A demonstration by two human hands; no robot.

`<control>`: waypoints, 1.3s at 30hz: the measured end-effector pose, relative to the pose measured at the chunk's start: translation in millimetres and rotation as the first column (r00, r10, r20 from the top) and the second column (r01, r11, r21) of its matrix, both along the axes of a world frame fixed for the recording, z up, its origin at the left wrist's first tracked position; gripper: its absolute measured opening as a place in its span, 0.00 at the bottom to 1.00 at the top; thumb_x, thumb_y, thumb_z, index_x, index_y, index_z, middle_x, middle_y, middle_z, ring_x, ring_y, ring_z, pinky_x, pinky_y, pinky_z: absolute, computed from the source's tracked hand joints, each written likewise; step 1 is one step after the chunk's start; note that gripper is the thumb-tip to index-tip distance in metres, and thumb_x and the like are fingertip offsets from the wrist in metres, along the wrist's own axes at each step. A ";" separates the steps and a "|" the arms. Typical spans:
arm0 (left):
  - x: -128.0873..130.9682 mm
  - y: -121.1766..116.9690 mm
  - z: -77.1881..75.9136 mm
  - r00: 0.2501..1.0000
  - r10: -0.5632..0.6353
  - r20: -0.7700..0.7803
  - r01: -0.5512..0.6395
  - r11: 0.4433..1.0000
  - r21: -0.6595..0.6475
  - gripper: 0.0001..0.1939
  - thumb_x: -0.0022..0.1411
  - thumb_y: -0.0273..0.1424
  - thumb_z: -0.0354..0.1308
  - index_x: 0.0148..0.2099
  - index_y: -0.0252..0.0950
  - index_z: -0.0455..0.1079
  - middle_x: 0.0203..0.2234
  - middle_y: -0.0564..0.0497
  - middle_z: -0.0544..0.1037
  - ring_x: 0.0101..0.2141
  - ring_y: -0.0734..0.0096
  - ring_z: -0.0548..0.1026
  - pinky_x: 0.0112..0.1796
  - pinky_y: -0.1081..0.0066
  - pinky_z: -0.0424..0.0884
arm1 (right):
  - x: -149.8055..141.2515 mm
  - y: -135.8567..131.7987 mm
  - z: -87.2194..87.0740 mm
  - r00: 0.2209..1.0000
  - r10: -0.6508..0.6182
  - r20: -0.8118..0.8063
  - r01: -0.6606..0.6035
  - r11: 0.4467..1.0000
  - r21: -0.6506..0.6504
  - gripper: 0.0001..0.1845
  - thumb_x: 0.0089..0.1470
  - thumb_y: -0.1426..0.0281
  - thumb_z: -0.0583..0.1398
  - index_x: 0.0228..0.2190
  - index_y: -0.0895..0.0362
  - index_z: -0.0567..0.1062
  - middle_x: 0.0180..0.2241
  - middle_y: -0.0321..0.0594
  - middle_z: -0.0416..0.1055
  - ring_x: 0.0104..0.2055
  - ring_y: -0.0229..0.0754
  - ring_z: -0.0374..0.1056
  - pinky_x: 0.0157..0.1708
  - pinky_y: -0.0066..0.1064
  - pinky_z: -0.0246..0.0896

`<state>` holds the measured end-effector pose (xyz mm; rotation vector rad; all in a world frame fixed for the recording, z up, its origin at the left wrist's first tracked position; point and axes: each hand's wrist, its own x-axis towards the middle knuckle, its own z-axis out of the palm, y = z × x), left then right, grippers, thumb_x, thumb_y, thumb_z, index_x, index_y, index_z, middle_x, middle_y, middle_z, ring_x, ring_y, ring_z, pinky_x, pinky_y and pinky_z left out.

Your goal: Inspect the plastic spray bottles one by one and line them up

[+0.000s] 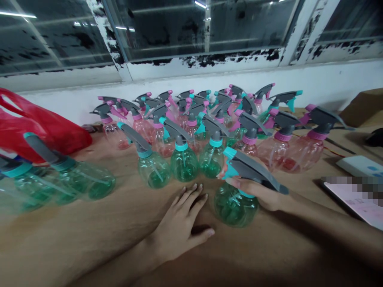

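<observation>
My right hand (254, 191) grips a green spray bottle (235, 207) around its neck, just under the grey trigger head with turquoise nozzle and lever. The bottle stands upright or nearly so at the table's front middle; whether its base touches the wood I cannot tell. Palm down on the table, my left hand (185, 223) holds nothing, its fingers spread and pointing away from me. Just beyond its fingertips stand a green spray bottle (184, 163) and another green bottle (154, 171), both with grey and turquoise heads.
Many pink and green spray bottles crowd the back; a pink bottle (305, 153) stands right. Several green bottles (100, 181) are at left, beside a red plastic bag (44, 123). At right are a phone-like device (347, 199), a white power strip (359, 164) and a cardboard box (363, 105).
</observation>
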<state>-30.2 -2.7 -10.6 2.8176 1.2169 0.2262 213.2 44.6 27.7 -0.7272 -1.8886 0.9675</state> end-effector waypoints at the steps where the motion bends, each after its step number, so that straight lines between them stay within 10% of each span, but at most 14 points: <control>1: 0.1 -0.1 0.2 1.000 0.001 0.001 -0.001 1.000 -0.002 0.36 0.64 0.52 0.49 0.64 0.31 0.54 0.64 0.40 0.52 0.63 0.53 0.50 0.58 0.53 0.52 | 0.4 -0.2 -1.7 1.000 0.006 -0.012 -0.007 0.999 -0.038 0.10 0.56 0.68 0.58 0.41 0.47 0.75 0.36 0.36 0.74 0.37 0.41 0.71 0.39 0.36 0.67; 11: 0.5 -0.1 1.5 1.000 0.002 0.015 -0.001 1.000 -0.016 0.36 0.64 0.50 0.51 0.64 0.32 0.54 0.64 0.41 0.53 0.63 0.53 0.49 0.59 0.53 0.51 | -13.7 -9.7 26.5 0.996 0.010 -0.088 -0.020 0.994 -0.112 0.18 0.55 0.64 0.60 0.48 0.45 0.71 0.41 0.37 0.70 0.39 0.42 0.71 0.42 0.37 0.68; 39: 1.7 -0.9 4.3 1.000 -0.005 -0.016 0.004 1.000 -0.023 0.36 0.65 0.51 0.49 0.64 0.30 0.55 0.64 0.40 0.53 0.63 0.54 0.48 0.59 0.53 0.49 | -14.3 -8.7 26.0 0.996 0.019 -0.083 -0.029 0.993 -0.118 0.19 0.54 0.67 0.60 0.48 0.45 0.71 0.47 0.39 0.70 0.39 0.42 0.71 0.39 0.37 0.69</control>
